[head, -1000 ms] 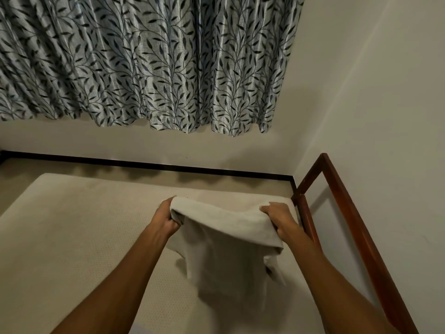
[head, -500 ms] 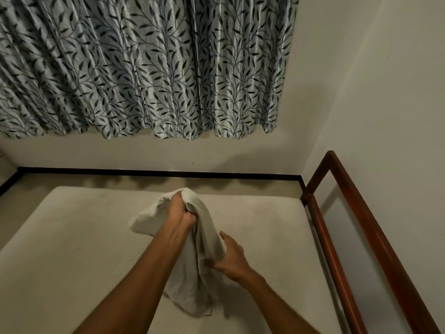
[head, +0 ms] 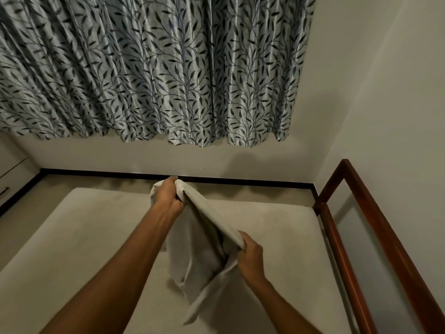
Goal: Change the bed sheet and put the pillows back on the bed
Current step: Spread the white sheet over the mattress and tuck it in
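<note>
Since half second ago, left hand (head: pixel 168 198) rises toward far edge of bare beige mattress (head: pixel 72 237); right hand (head: pixel 249 257) closes fist on cloth. Both hands clamp pale grey folded fabric sheet (head: pixel 199 251), stretched taut between them, loose end dangling above mattress centre. Reddish wooden bed rail (head: pixel 375 232) along right edge. Leaf-patterned grey curtain (head: pixel 156 68) behind.
</note>
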